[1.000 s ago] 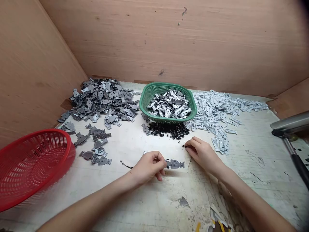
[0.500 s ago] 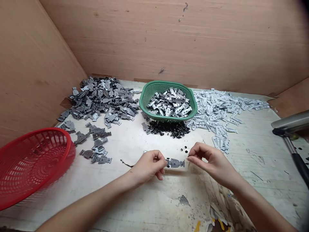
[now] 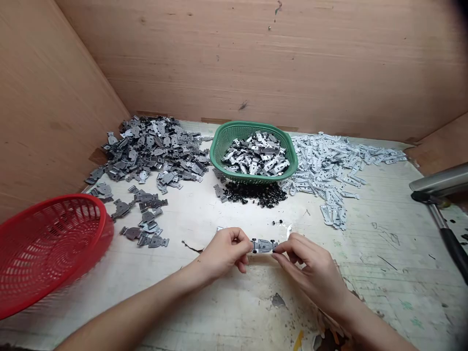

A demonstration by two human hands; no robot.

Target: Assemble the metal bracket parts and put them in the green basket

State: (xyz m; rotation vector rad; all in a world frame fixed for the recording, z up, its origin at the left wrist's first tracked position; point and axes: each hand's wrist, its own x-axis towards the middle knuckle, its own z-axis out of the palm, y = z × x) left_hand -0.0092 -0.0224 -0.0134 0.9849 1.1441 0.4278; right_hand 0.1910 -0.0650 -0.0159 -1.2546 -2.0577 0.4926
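Note:
A small grey metal plate (image 3: 262, 245) is held just above the white table between both hands. My left hand (image 3: 225, 252) pinches its left end, where a small black piece sits. My right hand (image 3: 310, 268) pinches the right end, fingers closed; whether a small black piece is between them I cannot make out. Two loose black pieces (image 3: 277, 222) lie on the table just beyond the plate. A heap of black pieces (image 3: 256, 193) lies in front of the green basket (image 3: 223, 140).
A pile of dark grey plates (image 3: 153, 151) fills the back left, with strays (image 3: 146, 219) nearer. Light grey strips (image 3: 329, 161) spread at the back right. A red basket (image 3: 51, 243) sits at the left edge. A metal tool with a black handle (image 3: 442, 204) juts in from the right. Plywood walls enclose the table.
My right hand came back from the loose black pieces and closed on the plate's right end. My left hand kept the plate still.

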